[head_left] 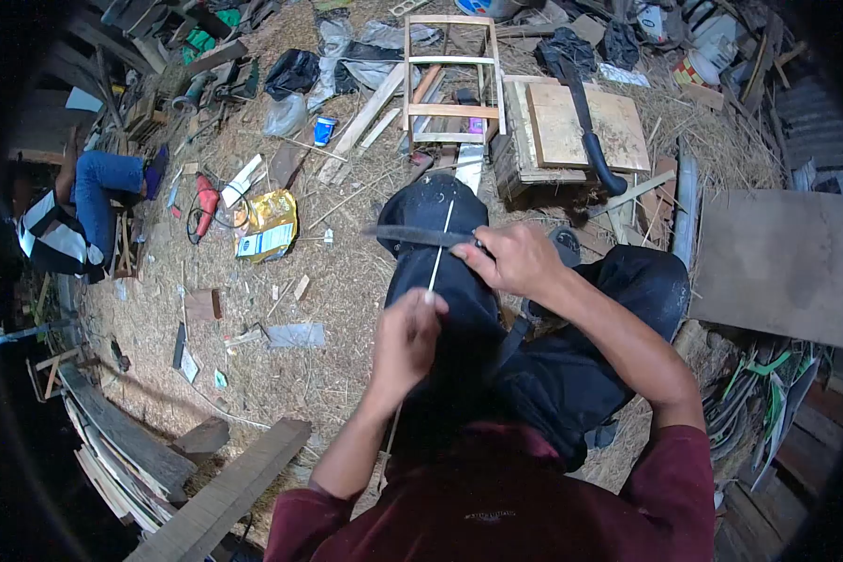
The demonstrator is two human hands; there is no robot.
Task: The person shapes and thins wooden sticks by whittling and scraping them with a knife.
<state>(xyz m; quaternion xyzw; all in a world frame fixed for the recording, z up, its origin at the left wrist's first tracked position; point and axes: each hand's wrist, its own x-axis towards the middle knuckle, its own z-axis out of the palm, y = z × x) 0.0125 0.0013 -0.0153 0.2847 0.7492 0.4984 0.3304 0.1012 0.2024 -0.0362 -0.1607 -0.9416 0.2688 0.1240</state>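
A thin pale stick point(443, 234) lies above the dark-trousered knee, pinched in the left hand point(410, 339). The right hand point(518, 258) grips a knife point(410, 234) crossing it.

Shirt's maroon btw, and the trousers point(562, 389) are black. Power tool point(206, 199) is red, cup point(324, 130) mostly blue.
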